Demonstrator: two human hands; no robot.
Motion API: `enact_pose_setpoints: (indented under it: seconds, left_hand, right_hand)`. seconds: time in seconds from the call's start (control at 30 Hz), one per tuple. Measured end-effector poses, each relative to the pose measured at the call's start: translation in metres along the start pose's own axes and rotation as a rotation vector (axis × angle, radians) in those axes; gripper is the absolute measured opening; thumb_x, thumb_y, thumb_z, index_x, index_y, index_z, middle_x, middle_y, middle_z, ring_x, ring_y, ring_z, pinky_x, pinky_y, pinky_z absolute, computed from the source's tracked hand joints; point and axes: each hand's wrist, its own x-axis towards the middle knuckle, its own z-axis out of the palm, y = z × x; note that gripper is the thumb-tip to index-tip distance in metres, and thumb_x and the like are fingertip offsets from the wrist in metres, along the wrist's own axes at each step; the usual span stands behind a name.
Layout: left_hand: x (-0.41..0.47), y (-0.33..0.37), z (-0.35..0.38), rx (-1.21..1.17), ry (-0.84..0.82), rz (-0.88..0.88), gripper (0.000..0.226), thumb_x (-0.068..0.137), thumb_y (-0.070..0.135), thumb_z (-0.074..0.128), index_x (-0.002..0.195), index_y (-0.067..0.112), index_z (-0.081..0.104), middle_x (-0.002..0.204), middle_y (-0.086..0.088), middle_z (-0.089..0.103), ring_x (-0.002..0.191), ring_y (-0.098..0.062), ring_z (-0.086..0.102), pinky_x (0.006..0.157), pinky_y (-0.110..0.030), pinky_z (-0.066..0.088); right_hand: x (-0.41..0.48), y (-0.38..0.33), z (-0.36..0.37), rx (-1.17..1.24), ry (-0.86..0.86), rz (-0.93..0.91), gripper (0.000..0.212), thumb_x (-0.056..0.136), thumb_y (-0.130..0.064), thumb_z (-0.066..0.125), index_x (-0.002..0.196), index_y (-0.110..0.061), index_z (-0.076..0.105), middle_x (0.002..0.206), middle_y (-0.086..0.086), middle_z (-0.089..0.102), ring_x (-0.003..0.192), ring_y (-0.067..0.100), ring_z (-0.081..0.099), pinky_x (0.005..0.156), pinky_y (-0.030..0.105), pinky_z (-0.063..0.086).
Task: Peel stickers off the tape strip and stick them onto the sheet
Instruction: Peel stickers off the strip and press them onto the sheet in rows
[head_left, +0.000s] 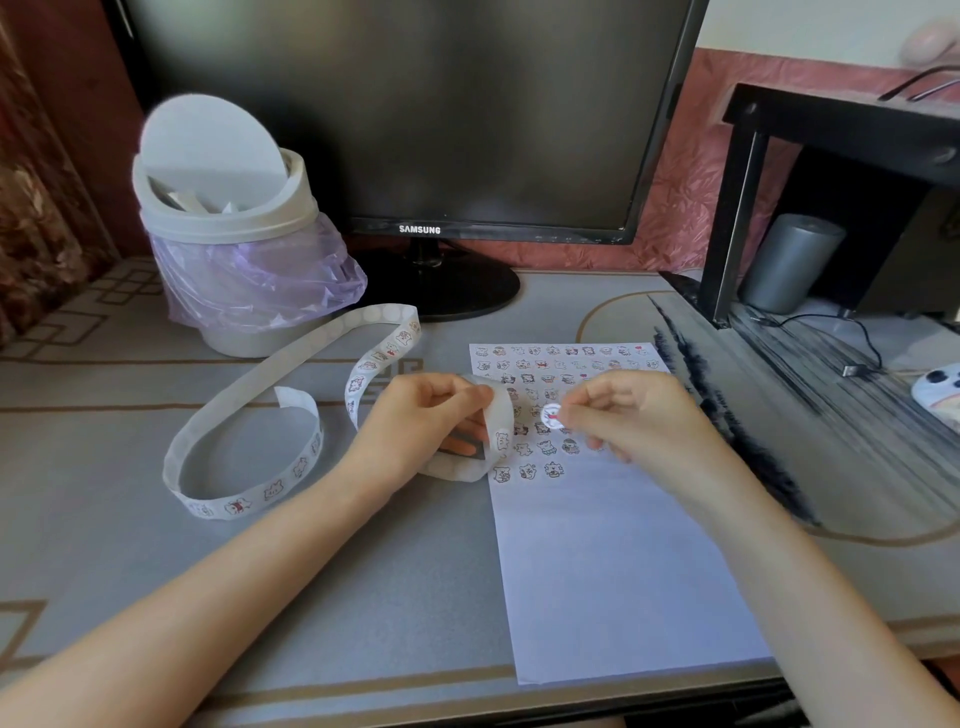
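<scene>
A long white tape strip with cartoon stickers loops across the grey table to the left. My left hand grips the strip's near end, which curls over its fingers beside the sheet's left edge. My right hand pinches a single round sticker just above the white sheet. Several rows of stickers cover the sheet's upper half; its lower half is bare.
A white swing-lid bin with a purple bag stands at the back left. A black monitor stands behind the sheet. A black shelf, a grey cylinder, cables and a white mouse lie to the right.
</scene>
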Motion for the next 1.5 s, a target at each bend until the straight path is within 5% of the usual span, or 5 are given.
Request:
enact_pose_setpoints:
  seconds: [0.57, 1.37, 1.5]
  left_hand:
    - [0.006, -0.008, 0.0, 0.123, -0.021, 0.072, 0.023, 0.092, 0.015, 0.058, 0.088, -0.005, 0.067, 0.073, -0.006, 0.069, 0.058, -0.003, 0.064, 0.063, -0.017, 0.055]
    - [0.005, -0.008, 0.0, 0.134, -0.008, 0.052, 0.023, 0.092, 0.017, 0.059, 0.087, -0.004, 0.067, 0.074, -0.006, 0.071, 0.058, -0.004, 0.064, 0.06, -0.016, 0.055]
    - [0.006, -0.009, 0.0, 0.136, -0.008, 0.049, 0.023, 0.091, 0.017, 0.06, 0.086, -0.003, 0.068, 0.075, -0.006, 0.071, 0.06, -0.005, 0.065, 0.061, -0.016, 0.055]
  right_hand:
    - [0.0, 0.012, -0.022, -0.145, -0.173, 0.255, 0.006, 0.074, -0.015, 0.077, 0.075, -0.012, 0.072, 0.068, 0.0, 0.072, 0.048, 0.003, 0.047, 0.042, 0.011, 0.032]
    - [0.005, 0.017, -0.019, -0.206, -0.183, 0.214, 0.005, 0.076, -0.011, 0.075, 0.073, -0.011, 0.07, 0.063, -0.002, 0.066, 0.044, 0.002, 0.047, 0.042, 0.009, 0.034]
    - [0.005, 0.021, -0.018, -0.231, -0.166, 0.209, 0.005, 0.076, -0.014, 0.075, 0.074, -0.012, 0.07, 0.064, -0.002, 0.066, 0.05, 0.005, 0.051, 0.055, 0.017, 0.04]
